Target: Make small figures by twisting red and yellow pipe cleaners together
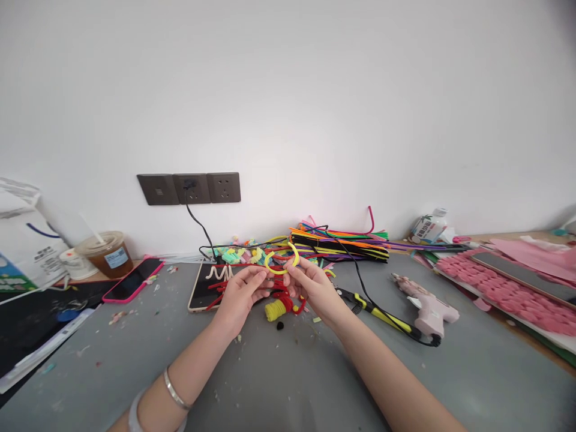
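Between my two hands a yellow pipe cleaner (294, 254) is bent into an open, curved loop with its ends pointing up. My left hand (243, 292) pinches its left side between thumb and fingers. On the right side, my right hand (312, 287) grips it with thumb and forefinger. Just below the fingers lie a yellow wound coil (275, 310) and red pipe cleaner pieces (283, 295), partly hidden by my hands. A small black ball (279, 326) rests on the grey mat near the coil.
Pipe cleaner bundles (342, 243) lie along the wall. To the right are a corded hot tool with yellow-black handle (387, 318), a pink glue gun (429, 309) and pink braided material (508, 288). A tablet (198, 294), pink-cased phone (135, 280) and drink cup (105, 255) are left.
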`<state>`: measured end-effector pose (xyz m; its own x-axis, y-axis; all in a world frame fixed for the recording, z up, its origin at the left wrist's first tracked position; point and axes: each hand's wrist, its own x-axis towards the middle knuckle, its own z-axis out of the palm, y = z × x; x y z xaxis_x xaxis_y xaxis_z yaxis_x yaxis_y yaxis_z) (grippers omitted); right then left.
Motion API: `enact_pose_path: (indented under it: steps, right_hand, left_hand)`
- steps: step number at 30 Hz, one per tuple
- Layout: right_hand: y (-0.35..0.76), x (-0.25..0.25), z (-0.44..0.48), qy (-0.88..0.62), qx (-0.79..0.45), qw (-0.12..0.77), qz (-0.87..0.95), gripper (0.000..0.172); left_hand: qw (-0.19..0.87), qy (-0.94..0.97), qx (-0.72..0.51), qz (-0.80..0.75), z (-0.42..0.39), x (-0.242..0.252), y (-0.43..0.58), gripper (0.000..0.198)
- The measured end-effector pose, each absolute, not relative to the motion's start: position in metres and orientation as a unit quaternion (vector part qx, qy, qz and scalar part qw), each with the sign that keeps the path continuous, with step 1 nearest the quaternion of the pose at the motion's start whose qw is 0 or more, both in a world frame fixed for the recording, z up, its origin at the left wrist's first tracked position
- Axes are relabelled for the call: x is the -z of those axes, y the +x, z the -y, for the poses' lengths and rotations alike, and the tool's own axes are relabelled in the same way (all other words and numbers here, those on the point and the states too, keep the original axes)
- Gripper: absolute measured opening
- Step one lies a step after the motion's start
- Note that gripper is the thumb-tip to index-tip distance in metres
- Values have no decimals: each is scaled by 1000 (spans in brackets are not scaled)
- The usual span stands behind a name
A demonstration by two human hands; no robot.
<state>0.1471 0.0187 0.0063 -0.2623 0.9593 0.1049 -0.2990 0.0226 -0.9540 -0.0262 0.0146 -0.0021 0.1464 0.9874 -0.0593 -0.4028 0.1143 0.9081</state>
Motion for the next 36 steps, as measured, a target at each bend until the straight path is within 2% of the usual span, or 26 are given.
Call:
enact_pose_path:
  steps: [5,15,25,31,36]
  right_hand:
    - [146,-4,-19,-357,-614,478,516,39]
    - [148,-2,-21,-392,-554,445,584,41]
    - [148,-6,-18,-409,-543,457,574,42]
    - [145,-12,-13,-334,-613,484,528,35]
    - [145,-12,-12,-332,-652,441,520,37]
  left_hand:
    - [637,366,-560,-382,-16,3,-25,35]
    - [639,463,-491,-369,-12,1,-25,34]
    - [620,504,-475,-368,-9,1,-24,34]
    - [639,448,-509,-363,-12,6,-25,27]
    - [678,363,-542,-338,-14,4,-25,26]
